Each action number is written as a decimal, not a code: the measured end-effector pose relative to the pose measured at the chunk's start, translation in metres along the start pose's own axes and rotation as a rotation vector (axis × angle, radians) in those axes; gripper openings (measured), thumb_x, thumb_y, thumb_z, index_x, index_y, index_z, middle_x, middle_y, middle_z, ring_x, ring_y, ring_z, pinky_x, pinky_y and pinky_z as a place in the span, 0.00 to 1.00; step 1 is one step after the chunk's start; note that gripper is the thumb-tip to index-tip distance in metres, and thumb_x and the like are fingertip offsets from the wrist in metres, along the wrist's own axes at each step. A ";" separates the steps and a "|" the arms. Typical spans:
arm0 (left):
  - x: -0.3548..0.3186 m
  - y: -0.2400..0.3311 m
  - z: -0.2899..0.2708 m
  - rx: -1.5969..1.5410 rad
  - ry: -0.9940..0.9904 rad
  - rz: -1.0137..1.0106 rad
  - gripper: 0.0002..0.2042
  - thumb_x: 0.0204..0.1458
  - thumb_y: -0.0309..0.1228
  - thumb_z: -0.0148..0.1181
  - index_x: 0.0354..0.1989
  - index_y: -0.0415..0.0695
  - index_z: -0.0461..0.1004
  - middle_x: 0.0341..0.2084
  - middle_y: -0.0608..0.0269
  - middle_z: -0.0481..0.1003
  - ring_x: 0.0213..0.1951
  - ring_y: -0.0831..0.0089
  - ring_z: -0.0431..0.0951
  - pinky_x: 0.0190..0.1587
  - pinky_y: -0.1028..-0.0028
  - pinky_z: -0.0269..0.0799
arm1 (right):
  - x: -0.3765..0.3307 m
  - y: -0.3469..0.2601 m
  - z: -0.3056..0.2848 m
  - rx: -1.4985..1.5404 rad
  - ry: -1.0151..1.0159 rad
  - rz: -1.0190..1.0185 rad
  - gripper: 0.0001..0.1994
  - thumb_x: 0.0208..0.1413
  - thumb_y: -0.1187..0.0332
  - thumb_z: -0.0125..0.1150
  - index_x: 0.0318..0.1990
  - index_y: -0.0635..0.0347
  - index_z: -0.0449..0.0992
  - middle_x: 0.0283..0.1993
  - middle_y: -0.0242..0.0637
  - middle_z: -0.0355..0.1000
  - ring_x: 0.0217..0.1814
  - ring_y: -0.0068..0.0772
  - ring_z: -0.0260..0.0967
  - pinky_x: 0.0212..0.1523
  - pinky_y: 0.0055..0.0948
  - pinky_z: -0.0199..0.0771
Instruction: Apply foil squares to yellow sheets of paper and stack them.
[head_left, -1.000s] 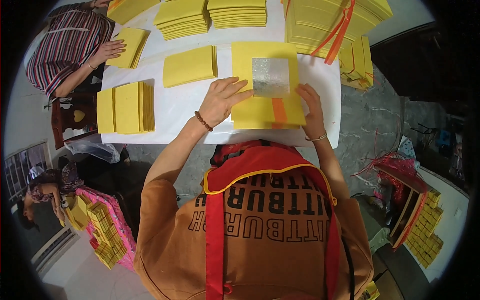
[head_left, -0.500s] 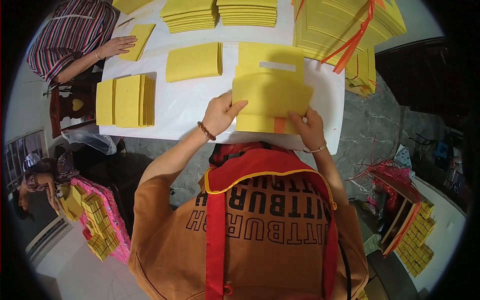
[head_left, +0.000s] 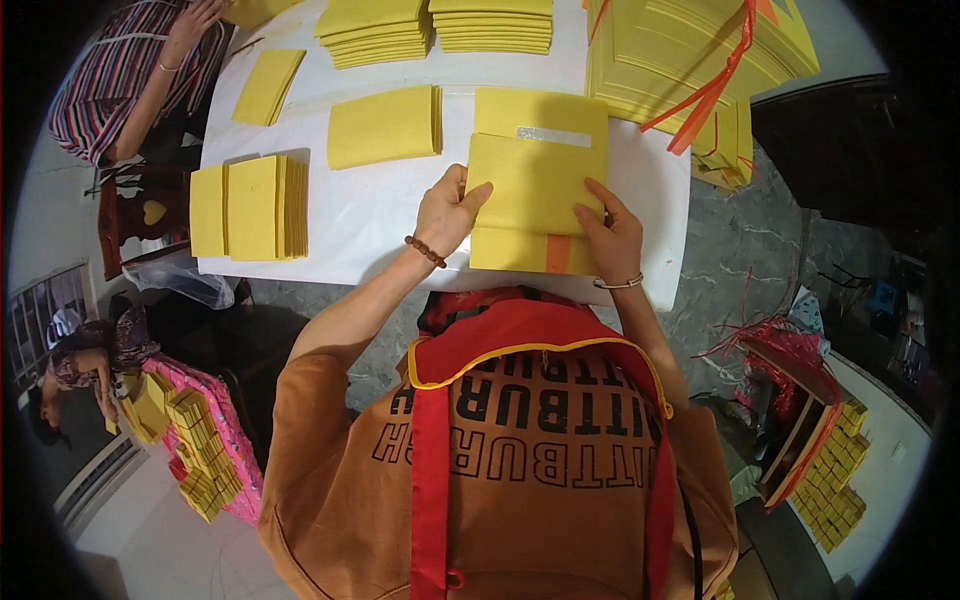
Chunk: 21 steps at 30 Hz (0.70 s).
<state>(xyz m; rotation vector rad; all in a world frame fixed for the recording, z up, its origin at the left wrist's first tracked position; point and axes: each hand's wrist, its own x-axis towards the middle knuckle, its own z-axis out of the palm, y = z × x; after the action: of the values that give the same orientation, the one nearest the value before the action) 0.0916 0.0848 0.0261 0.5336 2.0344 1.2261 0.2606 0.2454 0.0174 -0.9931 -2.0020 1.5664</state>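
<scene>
A folded piece of yellow paper (head_left: 537, 190) lies in front of me near the table's edge. A pale strip (head_left: 553, 137) crosses its far part, and an orange mark (head_left: 557, 253) shows at its near edge. My left hand (head_left: 448, 212) is closed on the paper's left side, thumb on top, the other fingers partly hidden. At the right side, my right hand (head_left: 614, 235) rests with thumb and index finger apart on the top layer. Left of the paper lies a small yellow folded stack (head_left: 383, 127).
Yellow bundles stand on the white table (head_left: 380, 215): an upright-edged stack (head_left: 255, 208) at left, two piles (head_left: 492, 27) at the back. Large yellow sheets (head_left: 660, 70) with red ribbon (head_left: 690, 115) fill the back right. A co-worker's arm (head_left: 160, 100) is at the far left.
The tilted top layer of the paper now lies flat and squared. My right hand has moved up along its right edge. The co-worker's hand has left the thin yellow piece and moved farther back.
</scene>
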 end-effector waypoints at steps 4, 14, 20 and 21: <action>-0.003 0.009 0.002 -0.341 0.002 -0.033 0.09 0.53 0.30 0.55 0.36 0.38 0.65 0.19 0.65 0.73 0.20 0.81 0.68 0.22 0.77 0.63 | 0.001 0.000 0.003 -0.013 0.012 -0.011 0.18 0.47 0.68 0.61 0.48 0.59 0.74 0.37 0.45 0.76 0.36 0.25 0.73 0.38 0.23 0.70; -0.020 0.041 -0.017 0.590 0.378 0.720 0.16 0.48 0.31 0.58 0.47 0.43 0.68 0.34 0.59 0.73 0.37 0.66 0.71 0.38 0.68 0.62 | 0.003 -0.008 0.003 -0.084 0.046 0.002 0.17 0.47 0.67 0.61 0.46 0.59 0.75 0.36 0.46 0.76 0.35 0.31 0.74 0.38 0.25 0.70; 0.005 0.051 0.029 0.899 0.053 0.871 0.24 0.48 0.39 0.57 0.55 0.48 0.64 0.54 0.52 0.62 0.58 0.54 0.57 0.57 0.56 0.52 | 0.002 -0.013 0.004 -0.083 0.043 -0.021 0.17 0.47 0.67 0.61 0.46 0.59 0.75 0.36 0.47 0.75 0.35 0.32 0.74 0.38 0.25 0.71; 0.009 0.045 0.033 0.955 -0.012 0.839 0.26 0.50 0.43 0.55 0.58 0.51 0.62 0.58 0.51 0.58 0.61 0.53 0.53 0.60 0.54 0.48 | 0.002 -0.014 0.004 -0.086 0.059 -0.048 0.16 0.47 0.67 0.60 0.46 0.60 0.75 0.36 0.47 0.75 0.34 0.33 0.74 0.37 0.25 0.71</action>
<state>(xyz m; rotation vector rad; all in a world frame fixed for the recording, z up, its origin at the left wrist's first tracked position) 0.1097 0.1323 0.0524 1.9702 2.3753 0.5168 0.2527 0.2423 0.0294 -1.0046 -2.0523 1.4204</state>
